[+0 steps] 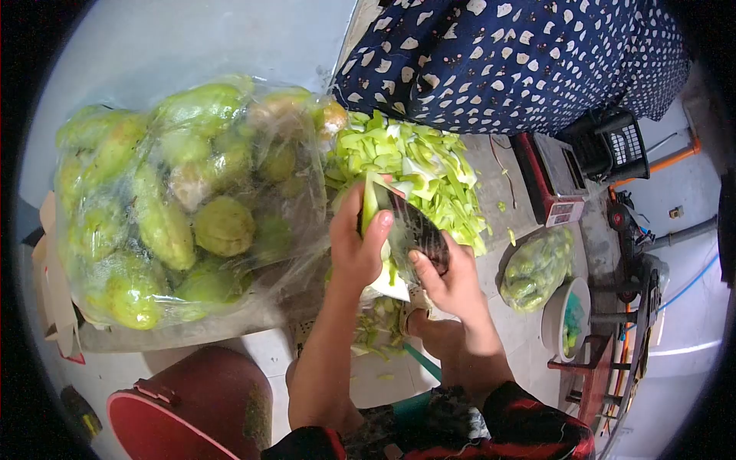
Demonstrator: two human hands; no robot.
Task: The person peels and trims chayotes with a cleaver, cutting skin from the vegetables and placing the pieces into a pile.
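Observation:
Near the middle of the view, my left hand [360, 238] is closed around a pale green piece of fruit [371, 201], thumb pressed on its side. My right hand [451, 277] grips a dark, broad blade-like tool [418, 234], which lies against the piece. The tool's exact shape is partly hidden by my fingers. Just beyond both hands spreads a pile of green slices and strips [441, 172]. To the left, a clear plastic bag [295, 222] holds several whole green fruits [161, 218].
Red bucket [192, 402] at lower left. Patterned dark blue cloth [506, 65] hangs at the top. Red scale [548, 180] and black basket [613, 149] stand at right, above a bag of green pieces [538, 270] and white tub [553, 322].

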